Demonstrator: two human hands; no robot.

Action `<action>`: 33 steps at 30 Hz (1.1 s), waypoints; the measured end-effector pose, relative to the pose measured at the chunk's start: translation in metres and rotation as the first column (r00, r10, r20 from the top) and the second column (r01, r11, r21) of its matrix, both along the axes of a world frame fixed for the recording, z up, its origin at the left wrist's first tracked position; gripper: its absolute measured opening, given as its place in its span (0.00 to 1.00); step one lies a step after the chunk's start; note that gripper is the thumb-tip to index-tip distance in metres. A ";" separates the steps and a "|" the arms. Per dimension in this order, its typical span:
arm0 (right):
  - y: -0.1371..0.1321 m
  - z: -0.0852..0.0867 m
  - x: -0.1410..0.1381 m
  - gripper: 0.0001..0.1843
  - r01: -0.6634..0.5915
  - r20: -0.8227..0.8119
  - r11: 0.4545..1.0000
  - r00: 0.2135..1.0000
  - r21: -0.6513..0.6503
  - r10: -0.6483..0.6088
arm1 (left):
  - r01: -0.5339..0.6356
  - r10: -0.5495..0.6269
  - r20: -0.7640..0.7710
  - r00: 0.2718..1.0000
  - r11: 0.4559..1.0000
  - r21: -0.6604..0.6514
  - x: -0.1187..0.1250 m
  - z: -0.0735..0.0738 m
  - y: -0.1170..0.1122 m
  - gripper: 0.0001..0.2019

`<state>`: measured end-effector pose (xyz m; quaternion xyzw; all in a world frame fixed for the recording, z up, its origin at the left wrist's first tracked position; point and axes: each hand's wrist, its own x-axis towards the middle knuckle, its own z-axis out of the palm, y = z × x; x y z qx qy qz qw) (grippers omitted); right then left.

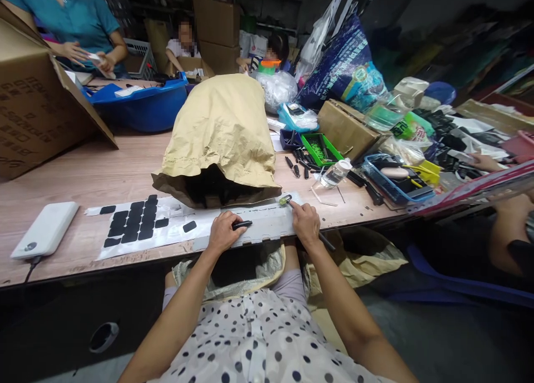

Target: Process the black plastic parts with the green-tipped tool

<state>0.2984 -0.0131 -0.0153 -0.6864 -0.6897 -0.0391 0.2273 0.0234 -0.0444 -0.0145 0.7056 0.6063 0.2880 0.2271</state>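
Observation:
My left hand (224,230) rests at the front of the table, its fingers closed around a short black cylindrical piece (242,224) that points right. Beneath it lies a flat grey board (267,223) along the table edge. My right hand (306,223) grips what looks like a small hammer (286,199); its shiny yellowish head shows beyond the fingers, and the dark handle end sticks out below the palm. Just behind both hands, a large brown paper sack (221,127) lies with its dark mouth facing me. To the left is a white sheet of black rounded stickers (133,222).
A white power bank (45,230) with a cable sits at left, near a cardboard box (45,99) and a blue basin (137,105). Rightward are a green tray (322,149), loose black pieces, a clear bottle (336,173) and a blue tool basket (396,180). Other people sit around.

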 end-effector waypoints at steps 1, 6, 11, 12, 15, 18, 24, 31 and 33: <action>0.002 -0.003 0.001 0.20 0.007 0.026 1.000 1.000 0.007 -0.007 | 0.003 -0.003 -0.002 1.000 1.000 0.001 0.000 0.000 0.001 0.04; 0.003 -0.011 -0.006 0.21 0.057 0.079 0.997 0.995 0.044 -0.060 | 0.045 -0.045 -0.008 0.999 0.998 0.031 -0.003 0.006 -0.004 0.04; 0.003 -0.012 -0.008 0.21 0.066 0.107 0.997 0.992 0.042 -0.070 | 0.284 -0.286 0.002 0.958 0.952 0.115 0.000 0.013 -0.047 0.08; 0.003 -0.012 -0.008 0.21 0.068 0.107 0.997 0.992 0.043 -0.073 | 0.340 -0.341 0.007 0.940 0.937 0.076 0.001 0.011 -0.059 0.09; 0.004 -0.014 -0.008 0.21 0.065 0.098 0.997 0.993 0.051 -0.070 | 0.382 -0.397 -0.045 0.917 0.904 -0.193 0.007 -0.003 -0.085 0.10; 0.005 -0.015 -0.008 0.21 0.061 0.091 0.997 0.994 0.054 -0.066 | 0.237 -0.357 -0.180 0.917 0.848 -0.475 0.012 -0.019 -0.093 0.11; 0.005 -0.017 -0.006 0.21 0.049 0.077 0.996 0.996 0.069 -0.054 | 0.213 -0.381 -0.153 0.912 0.758 -0.616 0.015 -0.032 -0.089 0.11; 0.005 -0.019 -0.005 0.20 0.058 0.102 0.994 0.992 0.092 -0.068 | 0.321 -0.479 -0.078 0.874 0.690 -0.649 0.014 -0.032 -0.091 0.13; 0.004 -0.019 -0.006 0.20 0.062 0.111 0.994 0.991 0.093 -0.072 | 0.332 -0.498 -0.076 0.864 0.676 -0.658 0.015 -0.028 -0.092 0.13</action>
